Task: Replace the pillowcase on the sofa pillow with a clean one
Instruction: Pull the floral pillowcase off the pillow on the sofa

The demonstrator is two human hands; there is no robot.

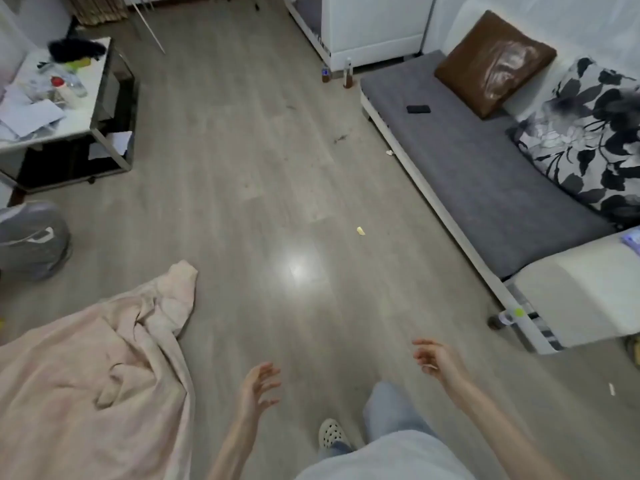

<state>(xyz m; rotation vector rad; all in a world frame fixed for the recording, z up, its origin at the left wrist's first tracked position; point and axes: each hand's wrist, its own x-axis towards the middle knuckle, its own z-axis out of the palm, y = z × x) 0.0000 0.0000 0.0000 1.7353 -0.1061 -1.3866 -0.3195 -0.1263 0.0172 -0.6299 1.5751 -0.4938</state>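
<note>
Grey laminate floor (270,188) fills our one head view, and both our hands hang over it with nothing in them. Our left hand (258,386) has its fingers spread and loosely bent, and our right hand (434,358) is the same, fingers apart and relaxed, reaching a little toward the sofa (478,174) on that side. We judge they are free because the pillow has not been picked up yet.

On the sofa's grey seat two pillows lean against the white backrest. The brown pillow (491,62) sits propped at the far end, its cover shiny. The black-and-white floral pillow (585,133) leans nearer to us, just beside the brown one. Which of the two we are to strip we cannot tell. A small black phone (418,109) lies flat on the seat in front of the brown pillow.

Down at our left, a pale pink cloth (97,375) lies crumpled, its corner trailing onto the floor; whether that is the clean pillowcase we cannot say. Across the room a cluttered white surface (86,116) holds papers and bottles, well apart from the sofa.
</note>
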